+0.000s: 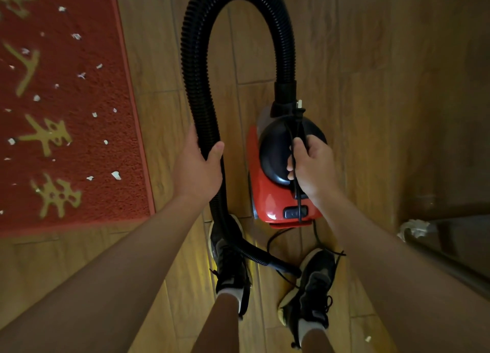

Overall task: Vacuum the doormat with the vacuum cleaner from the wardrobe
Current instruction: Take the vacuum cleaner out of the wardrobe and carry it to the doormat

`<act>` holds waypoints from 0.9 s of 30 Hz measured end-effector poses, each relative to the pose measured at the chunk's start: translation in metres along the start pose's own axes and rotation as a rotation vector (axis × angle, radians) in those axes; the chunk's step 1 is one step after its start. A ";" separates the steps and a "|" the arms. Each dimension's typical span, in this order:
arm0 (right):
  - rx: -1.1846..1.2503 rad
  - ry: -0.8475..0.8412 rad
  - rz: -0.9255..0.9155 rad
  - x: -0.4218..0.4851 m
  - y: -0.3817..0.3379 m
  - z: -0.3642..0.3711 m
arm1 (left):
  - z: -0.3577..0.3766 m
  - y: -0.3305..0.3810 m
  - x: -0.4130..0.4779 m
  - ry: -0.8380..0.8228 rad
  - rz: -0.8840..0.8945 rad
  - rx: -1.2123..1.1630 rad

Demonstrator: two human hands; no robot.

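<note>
Right grip (pixel 310 164) clamps the top of the vacuum cleaner (pixel 267 201) and its cord (pixel 299 209), likely to carry both; left grip (pixel 197 167) wraps the hose (pixel 196 61), steadying its loop. Left of the cleaner lies the scrap-strewn doormat (pixel 87 140).

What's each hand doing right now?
Left hand: fingers curled round the hose.
Right hand: gripping the vacuum cleaner and its cord.

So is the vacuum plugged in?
No. The plug sits atop the vacuum, prongs bare; the right hand grips the cord.
</note>
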State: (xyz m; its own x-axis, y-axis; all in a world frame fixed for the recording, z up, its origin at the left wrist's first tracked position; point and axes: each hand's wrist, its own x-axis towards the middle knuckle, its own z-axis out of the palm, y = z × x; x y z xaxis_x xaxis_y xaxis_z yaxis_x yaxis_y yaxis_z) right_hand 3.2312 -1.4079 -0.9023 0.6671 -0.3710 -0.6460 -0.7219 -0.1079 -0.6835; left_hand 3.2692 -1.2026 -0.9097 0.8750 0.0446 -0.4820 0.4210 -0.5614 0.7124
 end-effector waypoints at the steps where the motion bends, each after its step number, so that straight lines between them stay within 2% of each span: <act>1: -0.012 0.000 -0.008 0.001 0.001 -0.001 | 0.001 -0.001 0.002 0.005 -0.002 0.007; 14: -0.072 0.009 -0.016 -0.003 0.012 -0.003 | 0.002 -0.002 0.004 -0.002 -0.008 -0.015; 22: -0.072 0.027 0.048 -0.010 0.009 -0.012 | 0.004 0.003 -0.004 0.005 0.013 -0.020; 27: -0.237 0.075 -0.024 -0.010 0.001 -0.019 | 0.003 0.005 -0.011 0.029 -0.001 -0.018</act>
State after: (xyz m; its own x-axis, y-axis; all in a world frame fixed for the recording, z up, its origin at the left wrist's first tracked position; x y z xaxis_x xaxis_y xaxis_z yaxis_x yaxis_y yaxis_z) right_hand 3.2207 -1.4218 -0.8902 0.6757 -0.4318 -0.5975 -0.7347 -0.3278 -0.5940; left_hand 3.2610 -1.2088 -0.9023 0.8810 0.0698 -0.4679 0.4262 -0.5464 0.7210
